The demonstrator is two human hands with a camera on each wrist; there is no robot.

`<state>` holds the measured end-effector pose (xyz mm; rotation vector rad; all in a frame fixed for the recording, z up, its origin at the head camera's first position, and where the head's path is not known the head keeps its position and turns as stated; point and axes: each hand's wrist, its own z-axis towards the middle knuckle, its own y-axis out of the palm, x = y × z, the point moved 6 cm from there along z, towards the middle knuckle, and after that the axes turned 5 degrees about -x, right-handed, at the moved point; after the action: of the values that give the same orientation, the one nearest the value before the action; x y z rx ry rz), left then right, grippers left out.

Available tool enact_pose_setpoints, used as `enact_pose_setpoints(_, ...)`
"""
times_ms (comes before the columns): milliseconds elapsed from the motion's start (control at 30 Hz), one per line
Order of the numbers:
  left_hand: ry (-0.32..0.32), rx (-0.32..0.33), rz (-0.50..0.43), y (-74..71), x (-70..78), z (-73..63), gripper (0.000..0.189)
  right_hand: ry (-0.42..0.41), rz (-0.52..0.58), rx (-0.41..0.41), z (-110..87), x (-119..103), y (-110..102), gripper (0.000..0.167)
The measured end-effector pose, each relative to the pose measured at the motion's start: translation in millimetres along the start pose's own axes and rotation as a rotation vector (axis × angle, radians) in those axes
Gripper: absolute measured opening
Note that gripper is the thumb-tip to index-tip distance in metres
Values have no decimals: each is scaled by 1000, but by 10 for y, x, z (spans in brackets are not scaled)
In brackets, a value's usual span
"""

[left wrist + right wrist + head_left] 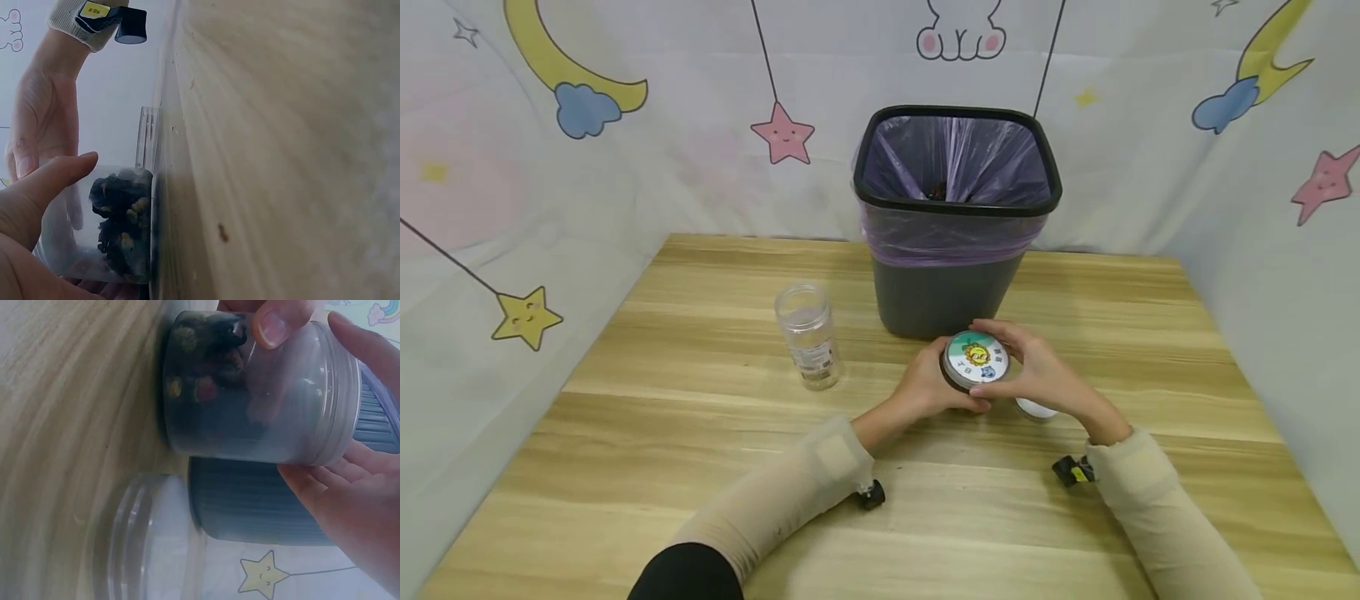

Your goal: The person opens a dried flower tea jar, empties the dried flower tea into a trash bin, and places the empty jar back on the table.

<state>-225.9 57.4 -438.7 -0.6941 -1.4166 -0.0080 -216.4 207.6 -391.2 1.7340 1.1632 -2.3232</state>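
A squat see-through jar [212, 428] stands on the wooden table in front of the bin, dark lumps [119, 219] with yellowish and reddish bits lying at its bottom. On top sits its lid [976, 360], with a green and white label and a smiling sun drawing. My left hand [925, 382] grips the jar's body from the left, thumb at the near side. From the right, my right hand [1047, 377] holds the lid by its rim between thumb and fingers. A second, loose lid [1036, 409], clear-rimmed and white, lies on the table beneath the right hand.
Behind the hands stands a dark grey bin [943, 292] lined with a purple bag, something dark inside it. A tall transparent jar [808, 337] without a lid is upright to the left. White printed cloth [715, 183] encloses the table [700, 333] at the back and sides.
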Motion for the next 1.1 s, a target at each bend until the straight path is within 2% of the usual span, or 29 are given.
enact_pose_setpoints(500, 105, -15, -94, -185, 127, -39, 87, -45, 2, 21, 39, -136, -94, 83)
enact_pose_setpoints(800, 169, -53, -115, -211, 185, -48, 84, -87, -71, 20, 23, -196, -117, 78)
enact_pose_setpoints(1100, 234, -92, -145, -238, 244, -79, 77, -114, -80, 19, 9, -271, -126, 77)
